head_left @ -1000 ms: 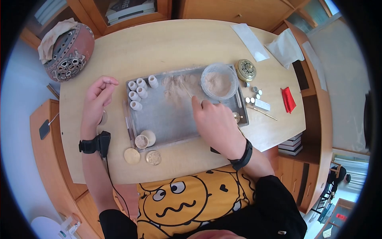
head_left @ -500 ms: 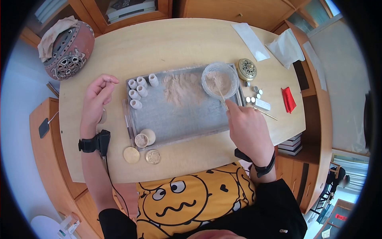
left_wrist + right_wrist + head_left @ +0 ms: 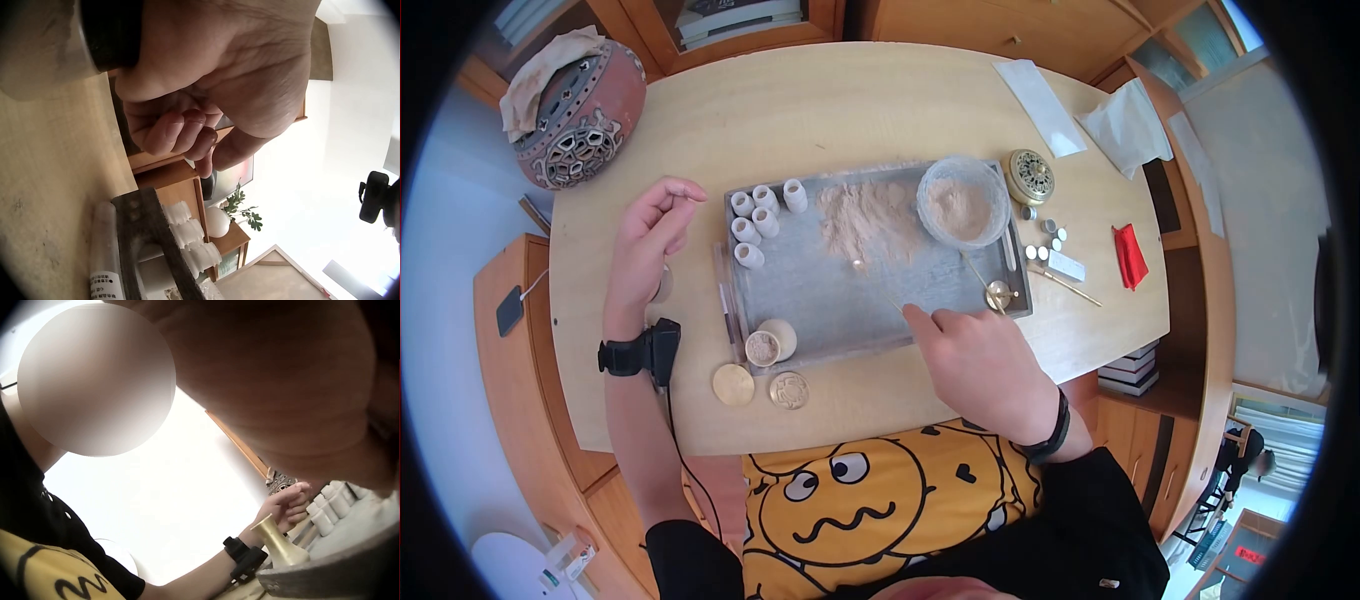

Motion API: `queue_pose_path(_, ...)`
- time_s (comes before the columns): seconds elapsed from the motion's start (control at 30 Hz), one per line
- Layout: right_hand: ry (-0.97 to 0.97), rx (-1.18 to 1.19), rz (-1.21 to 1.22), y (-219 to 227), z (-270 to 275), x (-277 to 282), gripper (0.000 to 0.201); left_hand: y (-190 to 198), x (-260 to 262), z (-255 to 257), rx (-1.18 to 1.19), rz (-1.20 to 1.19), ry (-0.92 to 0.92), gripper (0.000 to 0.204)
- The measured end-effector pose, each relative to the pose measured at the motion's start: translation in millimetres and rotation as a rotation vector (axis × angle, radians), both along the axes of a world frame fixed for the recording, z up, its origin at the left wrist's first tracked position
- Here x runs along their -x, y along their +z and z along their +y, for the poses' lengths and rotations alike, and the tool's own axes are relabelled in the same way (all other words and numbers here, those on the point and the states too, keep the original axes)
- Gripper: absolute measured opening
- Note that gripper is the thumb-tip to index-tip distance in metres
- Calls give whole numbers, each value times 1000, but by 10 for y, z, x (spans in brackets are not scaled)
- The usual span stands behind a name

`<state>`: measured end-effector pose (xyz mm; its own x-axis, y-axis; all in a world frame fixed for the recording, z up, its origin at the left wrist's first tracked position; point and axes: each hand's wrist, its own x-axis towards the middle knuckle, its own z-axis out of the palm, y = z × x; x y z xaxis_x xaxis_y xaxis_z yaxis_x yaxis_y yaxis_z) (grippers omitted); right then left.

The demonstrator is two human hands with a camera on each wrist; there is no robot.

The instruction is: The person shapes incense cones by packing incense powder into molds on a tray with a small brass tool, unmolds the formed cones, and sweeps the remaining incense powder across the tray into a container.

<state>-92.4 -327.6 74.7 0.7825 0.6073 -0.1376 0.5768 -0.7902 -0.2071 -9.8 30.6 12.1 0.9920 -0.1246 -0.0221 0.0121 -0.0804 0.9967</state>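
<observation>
My right hand pinches a thin-handled small spoon over the grey tray. The spoon's small pale tip is just below the heap of beige powder. At the tray's upper right stands a clear bowl holding more of that powder. My left hand is idle at the left of the tray, fingers loosely curled around nothing. A round thing is partly hidden by that hand. At the tray's lower left corner is a brass vase, powder showing in its mouth.
Several small white bottles are grouped at the tray's upper left. Two brass discs lie before the tray. To the right are a pierced brass burner, small jars, a brass rod and a red pouch.
My right hand went from the powder heap to the bowl, dipping the spoon there, then came back left and nearer me over the tray. My left hand stays about where it was.
</observation>
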Motion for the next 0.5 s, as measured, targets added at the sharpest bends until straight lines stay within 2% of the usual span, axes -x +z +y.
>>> queue_pose_path(0.37,-49,-24,-36,-238,298,-280,37,10,11,-10,16,7,-4,13)
queue_pose_path(0.43,-44,-41,-138,-268,331,-325,15,7,9,-6,33,4,0,13)
queue_pose_path(0.5,-54,-41,-131,-296,330,-373,14,12,6,-15,23,1,6,13)
